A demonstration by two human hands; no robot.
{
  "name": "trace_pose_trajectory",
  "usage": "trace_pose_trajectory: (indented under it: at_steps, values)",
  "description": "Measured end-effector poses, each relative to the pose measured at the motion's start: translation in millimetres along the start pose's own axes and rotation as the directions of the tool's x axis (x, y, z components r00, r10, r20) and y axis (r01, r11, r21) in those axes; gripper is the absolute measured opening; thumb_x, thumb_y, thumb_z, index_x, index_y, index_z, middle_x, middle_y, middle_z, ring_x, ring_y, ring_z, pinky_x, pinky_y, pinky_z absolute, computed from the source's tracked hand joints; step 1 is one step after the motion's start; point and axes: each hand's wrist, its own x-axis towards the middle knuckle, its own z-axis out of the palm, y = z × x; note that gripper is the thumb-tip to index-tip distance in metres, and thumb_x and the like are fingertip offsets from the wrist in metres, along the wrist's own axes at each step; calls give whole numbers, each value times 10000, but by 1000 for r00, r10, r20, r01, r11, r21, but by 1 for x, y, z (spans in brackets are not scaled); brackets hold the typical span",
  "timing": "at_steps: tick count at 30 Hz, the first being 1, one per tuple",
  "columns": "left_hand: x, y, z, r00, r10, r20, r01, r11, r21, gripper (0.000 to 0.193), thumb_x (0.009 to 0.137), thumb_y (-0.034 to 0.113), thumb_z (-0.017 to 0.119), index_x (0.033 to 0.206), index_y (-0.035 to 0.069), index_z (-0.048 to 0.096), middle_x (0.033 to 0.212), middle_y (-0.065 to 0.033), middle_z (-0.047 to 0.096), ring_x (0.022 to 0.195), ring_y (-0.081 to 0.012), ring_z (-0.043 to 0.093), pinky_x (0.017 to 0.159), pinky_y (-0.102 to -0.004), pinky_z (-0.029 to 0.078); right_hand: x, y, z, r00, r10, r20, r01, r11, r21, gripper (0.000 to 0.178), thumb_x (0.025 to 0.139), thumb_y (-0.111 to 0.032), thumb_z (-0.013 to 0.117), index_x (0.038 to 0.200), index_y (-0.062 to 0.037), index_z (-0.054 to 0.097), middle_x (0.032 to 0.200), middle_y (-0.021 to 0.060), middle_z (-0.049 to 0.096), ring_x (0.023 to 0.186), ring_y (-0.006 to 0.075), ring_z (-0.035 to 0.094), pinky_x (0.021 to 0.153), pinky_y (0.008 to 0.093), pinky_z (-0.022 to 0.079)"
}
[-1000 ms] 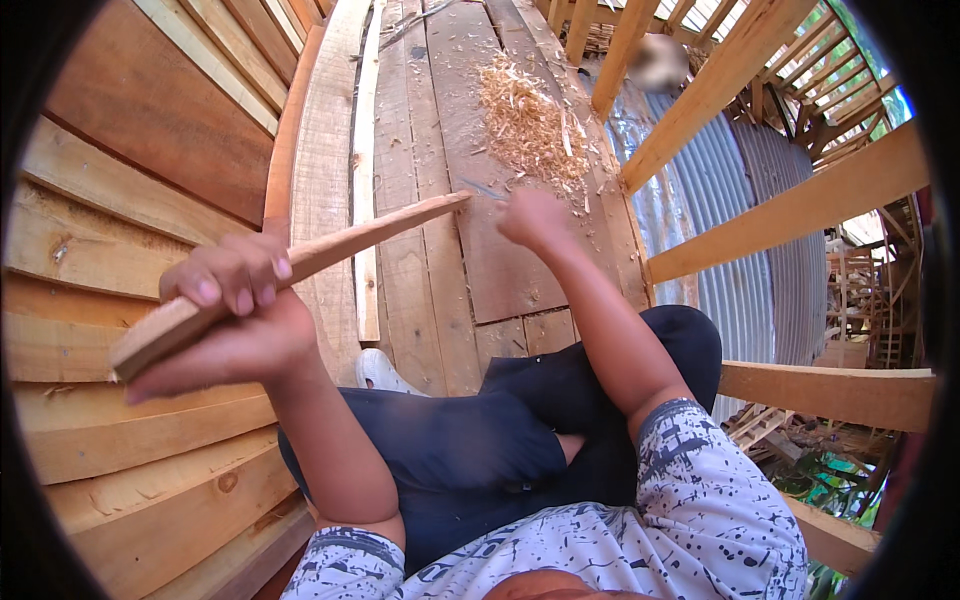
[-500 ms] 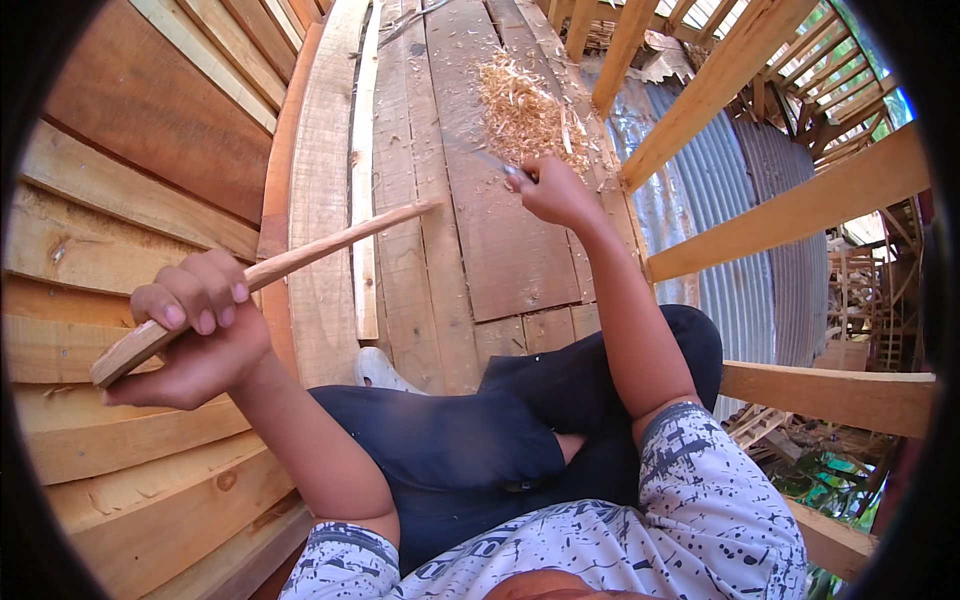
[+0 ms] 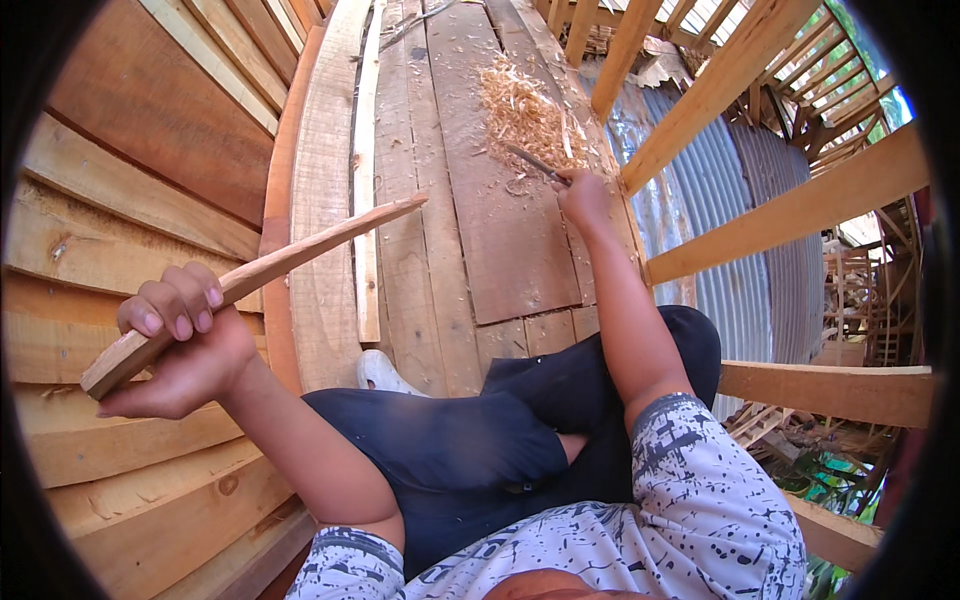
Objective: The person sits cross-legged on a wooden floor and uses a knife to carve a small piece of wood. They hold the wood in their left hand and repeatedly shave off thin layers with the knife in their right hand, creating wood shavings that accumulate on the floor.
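My left hand (image 3: 200, 362) is wrapped round a long wooden stick (image 3: 325, 242) near its thick end. The stick slants up to the right and narrows to a pointed far end above the floorboards. At the right, my right hand (image 3: 586, 198) is closed on the handle of a knife (image 3: 538, 163). Its blade points up and left, in front of a heap of shavings, apart from the stick. Fingers hide most of the handle.
Curly wood shavings (image 3: 527, 108) are piled on the plank floor (image 3: 510, 255). A plank wall (image 3: 160, 120) rises close on the left. Wooden railing posts (image 3: 720, 90) stand on the right, with corrugated metal sheets (image 3: 735, 260) beyond. My crossed legs (image 3: 440, 435) and a pale shoe (image 3: 382, 372) are below.
My right hand has moved right and slightly nearer with the knife, away from the stick. My left hand has shifted slightly left and down, and the stick has turned in it.
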Motion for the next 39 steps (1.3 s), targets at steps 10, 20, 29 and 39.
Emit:
trace_pose_trajectory:
  at_steps: [10, 20, 29, 39]
  values:
    - [1, 3, -7, 999, 30, 17, -30, 999, -20, 887, 777, 947, 208, 745, 128, 548, 594, 0, 372, 513, -141, 332, 553, -319, 317, 1, 12, 3, 999, 23, 22, -21, 996, -87, 286, 772, -95, 796, 1052, -150, 778, 943, 97, 758, 853, 200, 699, 791, 336, 540]
    - [0, 4, -7, 1000, 12, -24, -13, 1000, -13, 862, 767, 950, 250, 717, 131, 516, 601, 8, 370, 538, -132, 339, 577, -309, 319, 5, 26, -10, 981, 10, 194, 0, 999, -50, 305, 752, -67, 811, 1052, -110, 777, 868, 79, 757, 778, 151, 686, 713, 331, 545]
    - [0, 3, -5, 999, 48, -20, -47, 999, 8, 879, 800, 926, 154, 747, 132, 528, 564, -11, 376, 499, -144, 324, 537, -311, 318, 11, 19, -33, 830, -86, 551, 98, 995, 8, 298, 730, -43, 809, 1022, -93, 780, 871, 91, 756, 781, 160, 695, 728, 328, 555]
    - [0, 6, -9, 998, 55, -18, -55, 998, -5, 884, 794, 932, 170, 742, 137, 551, 579, -4, 390, 507, -139, 343, 542, -310, 320, -11, -33, 3, 627, -357, 693, 306, 930, 202, 299, 710, -15, 790, 1002, -82, 781, 923, 120, 762, 852, 192, 715, 768, 323, 556]
